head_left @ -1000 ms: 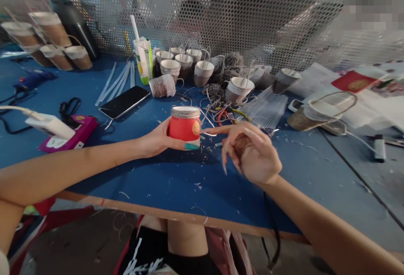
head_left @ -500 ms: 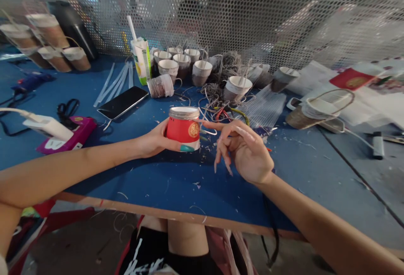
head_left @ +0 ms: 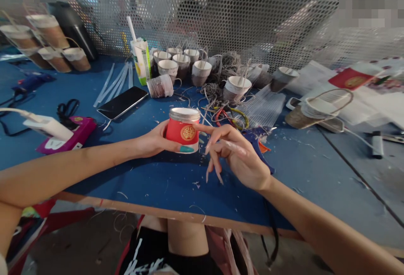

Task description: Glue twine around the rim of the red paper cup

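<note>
A small white cup wrapped in a red band with a gold round emblem (head_left: 184, 128) is held upright above the blue table. Wrapped round its left side is my left hand (head_left: 158, 141), thumb across the lower front. My right hand (head_left: 235, 153) is at the cup's right, its fingers spread and one fingertip touching the red band near the emblem. Nothing is gripped in that hand. Behind it lie scissors with red and yellow handles (head_left: 242, 119) and a blue glue gun (head_left: 259, 151), partly hidden by the hand.
Several small cups (head_left: 181, 61) stand at the back beside a drink carton (head_left: 141, 61) and tangled cord (head_left: 227, 67). A phone (head_left: 123, 102) and a purple power strip (head_left: 71, 134) lie left. Clear sticks (head_left: 263, 106) and a tipped cup (head_left: 301, 115) are right.
The cup has turned so its emblem faces more to the front. My right hand has moved slightly left and down, uncovering more of the scissors and the blue glue gun.
</note>
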`<state>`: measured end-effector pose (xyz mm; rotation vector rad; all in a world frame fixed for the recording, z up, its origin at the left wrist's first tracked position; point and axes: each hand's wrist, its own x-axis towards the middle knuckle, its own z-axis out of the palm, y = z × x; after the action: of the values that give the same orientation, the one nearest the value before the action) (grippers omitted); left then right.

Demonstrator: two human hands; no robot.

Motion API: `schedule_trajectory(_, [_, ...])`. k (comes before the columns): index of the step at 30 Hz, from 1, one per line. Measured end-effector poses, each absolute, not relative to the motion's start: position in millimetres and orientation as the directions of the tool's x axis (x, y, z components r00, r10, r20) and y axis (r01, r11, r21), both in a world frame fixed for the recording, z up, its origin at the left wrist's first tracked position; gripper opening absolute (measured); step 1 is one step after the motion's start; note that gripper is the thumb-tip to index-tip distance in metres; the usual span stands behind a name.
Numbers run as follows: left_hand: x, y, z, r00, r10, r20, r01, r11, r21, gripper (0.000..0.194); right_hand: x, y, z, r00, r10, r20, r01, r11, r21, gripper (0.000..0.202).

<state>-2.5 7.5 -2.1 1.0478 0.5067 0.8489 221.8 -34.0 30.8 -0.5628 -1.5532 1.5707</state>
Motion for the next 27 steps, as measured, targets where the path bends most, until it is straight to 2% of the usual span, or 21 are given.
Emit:
schedule_trajectory(5, [-4.4,8.4,-3.0,0.605,0.795,0.041,-0.37,0.235,0.899,0.06,223.0,-27.2,34.2,-0.413,0.879,0.239,-0.265,0.135,-0.955,0.028])
schedule_trajectory(10, [-3.0,8.2,-1.2,0.602,0.798,0.04,-0.379,0.241,0.894,0.06,223.8,-24.4,34.9,-0.258,0.906,0.334,-0.329,0.243,-0.913,0.031])
schedule_trajectory(12, [-2.4,8.0,-0.3,0.596,0.803,0.025,-0.382,0.256,0.888,0.062,223.2,-26.4,34.7,-0.325,0.887,0.33,-0.316,0.227,-0.921,0.032])
schedule_trajectory(15, [-2.4,8.4,-0.7,0.585,0.811,0.033,-0.396,0.25,0.883,0.058,222.0,-30.5,32.5,-0.481,0.846,0.23,-0.243,0.124,-0.962,0.029])
schedule_trajectory(18, [-2.9,9.2,-2.6,0.581,0.812,0.042,-0.387,0.231,0.893,0.059,221.2,-33.6,29.6,-0.565,0.808,0.169,-0.196,0.068,-0.978,0.028])
schedule_trajectory(23, [-2.8,8.8,-3.0,0.581,0.813,0.047,-0.355,0.201,0.913,0.057,220.5,-35.4,31.1,-0.595,0.782,0.184,-0.213,0.066,-0.975,0.021])
schedule_trajectory(27, [-3.0,8.2,-2.4,0.591,0.806,0.047,-0.36,0.211,0.909,0.056,221.4,-31.0,34.9,-0.541,0.814,0.211,-0.27,0.069,-0.96,0.026])
